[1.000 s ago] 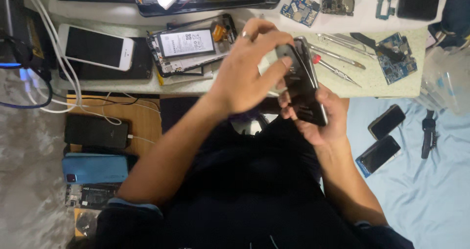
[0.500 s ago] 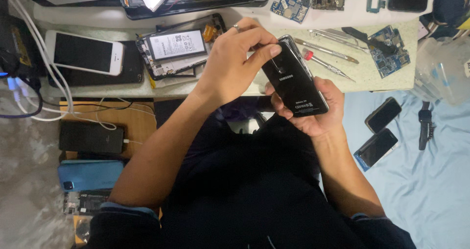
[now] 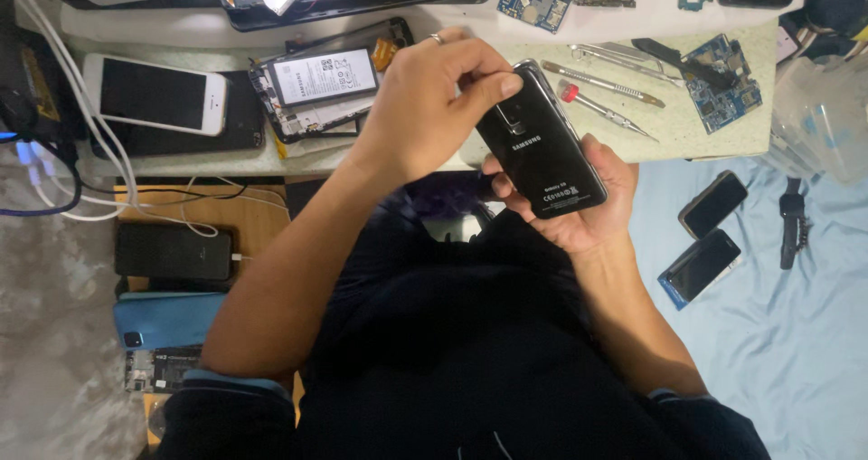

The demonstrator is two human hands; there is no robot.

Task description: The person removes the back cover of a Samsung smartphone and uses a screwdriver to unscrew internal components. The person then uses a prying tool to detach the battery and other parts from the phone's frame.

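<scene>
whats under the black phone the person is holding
The right hand cups the black phone from below, fingers showing at its edges. The left hand presses its top corner. The palm beneath and the phone's screen side are hidden.

This is a phone-repair workbench, an improvised one set up beside a bed or sofa. The pale, low worktop carries an opened black phone with its grey battery exposed. Left of that phone lies a white smartphone; to its right lie blue circuit boards, metal tweezers and a red-capped screwdriver. Below the worktop, right of it, two dark phones rest on light blue bedding.
</scene>
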